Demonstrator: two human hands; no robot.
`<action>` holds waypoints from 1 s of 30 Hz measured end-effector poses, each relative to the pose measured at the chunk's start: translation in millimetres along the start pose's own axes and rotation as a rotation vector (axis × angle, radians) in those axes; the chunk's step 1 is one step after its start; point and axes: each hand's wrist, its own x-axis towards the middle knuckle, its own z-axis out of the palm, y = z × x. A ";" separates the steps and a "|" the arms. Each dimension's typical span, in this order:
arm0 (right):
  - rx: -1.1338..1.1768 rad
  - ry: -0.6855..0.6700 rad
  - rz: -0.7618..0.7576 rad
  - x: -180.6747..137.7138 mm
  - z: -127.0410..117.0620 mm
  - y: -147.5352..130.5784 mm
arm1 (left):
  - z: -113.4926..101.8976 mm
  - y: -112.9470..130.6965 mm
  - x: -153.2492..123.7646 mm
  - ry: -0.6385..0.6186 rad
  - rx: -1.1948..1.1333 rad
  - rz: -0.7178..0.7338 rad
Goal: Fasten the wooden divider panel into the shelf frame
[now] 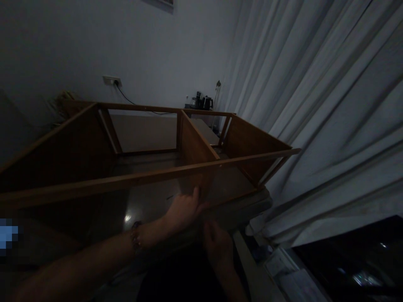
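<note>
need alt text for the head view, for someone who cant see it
A person's left hand and right hand are close together by the middle panel of an open wooden frame. In dim light, pale curtains hang on the right and a wall socket shows behind.

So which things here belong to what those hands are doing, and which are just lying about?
Apparently in the job:
wooden frame
left hand, beside the frame's divider
right hand, blurred, close by; any grip is unclear

Just about:
pale curtain
wall socket with plugged-in cord
dark jug
</note>
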 end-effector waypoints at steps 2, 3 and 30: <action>0.060 0.006 -0.007 0.7 1.9 2.8 | 1.4 -0.7 0.2 0.013 0.001 0.005; 0.122 -0.001 0.000 1.1 2.8 4.0 | 1.8 -1.0 0.1 0.023 -0.001 0.008; 0.514 -0.081 0.242 2.2 7.1 -9.1 | 3.4 -3.7 0.6 -0.007 -0.046 0.019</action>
